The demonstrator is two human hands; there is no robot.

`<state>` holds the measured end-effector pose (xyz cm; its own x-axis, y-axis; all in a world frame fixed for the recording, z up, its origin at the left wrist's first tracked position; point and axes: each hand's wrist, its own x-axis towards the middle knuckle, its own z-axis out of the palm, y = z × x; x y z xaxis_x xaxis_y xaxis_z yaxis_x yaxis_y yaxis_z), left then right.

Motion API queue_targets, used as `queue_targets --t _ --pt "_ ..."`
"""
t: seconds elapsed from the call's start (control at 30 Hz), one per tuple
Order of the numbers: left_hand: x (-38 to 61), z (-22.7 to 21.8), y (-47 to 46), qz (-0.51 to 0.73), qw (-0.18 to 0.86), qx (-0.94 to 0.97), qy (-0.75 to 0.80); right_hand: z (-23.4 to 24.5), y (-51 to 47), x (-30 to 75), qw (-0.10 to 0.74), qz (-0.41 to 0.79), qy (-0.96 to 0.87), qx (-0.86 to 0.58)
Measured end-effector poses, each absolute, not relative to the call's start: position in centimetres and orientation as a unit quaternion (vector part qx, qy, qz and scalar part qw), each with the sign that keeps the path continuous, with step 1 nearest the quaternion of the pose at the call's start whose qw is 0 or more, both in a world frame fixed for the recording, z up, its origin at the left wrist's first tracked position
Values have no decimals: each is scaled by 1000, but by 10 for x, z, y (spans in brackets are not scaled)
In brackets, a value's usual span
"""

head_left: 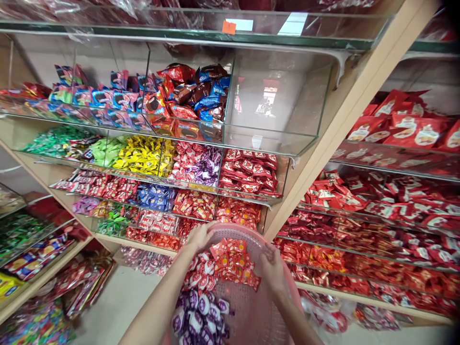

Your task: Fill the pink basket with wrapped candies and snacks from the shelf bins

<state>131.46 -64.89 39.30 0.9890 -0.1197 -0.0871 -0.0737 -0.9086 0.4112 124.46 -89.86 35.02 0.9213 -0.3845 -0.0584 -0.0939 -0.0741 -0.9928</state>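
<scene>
A pink plastic basket [251, 314] with a perforated wall is tilted in front of me, below the shelves. My left hand [197, 238] is closed on its far left rim. My right hand [271, 266] is curled at the far right rim, gripping the basket there; its fingertips are partly hidden. Inside lie red-wrapped candies [232, 261] on the far side, red-and-white wrapped candies [201, 270] at the left, and purple-and-white wrapped candies [201, 318] nearer me. The basket's near end runs out of view.
Glass-fronted shelves [273, 136] hold sorted sweets, including yellow packets [145, 155] and red packets [247, 170]. A slanting wooden upright [345, 120] divides two shelf units. Bagged sweets [323, 311] lie beneath the right unit, and a colourful bag [39, 323] lies at lower left.
</scene>
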Motion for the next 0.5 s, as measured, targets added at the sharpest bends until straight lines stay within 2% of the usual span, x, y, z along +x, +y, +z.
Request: queue_targets --t 0.1,0.37,0.5 --pt "1314 394 -650 -56 204 976 -49 363 -900 1269 622 -138 128 -760" --pt "1314 392 -649 -60 205 976 -38 360 -901 1284 567 -141 1 -812" --pt "1314 392 -648 -53 219 972 -60 377 -896 1314 490 -188 -26 -851"
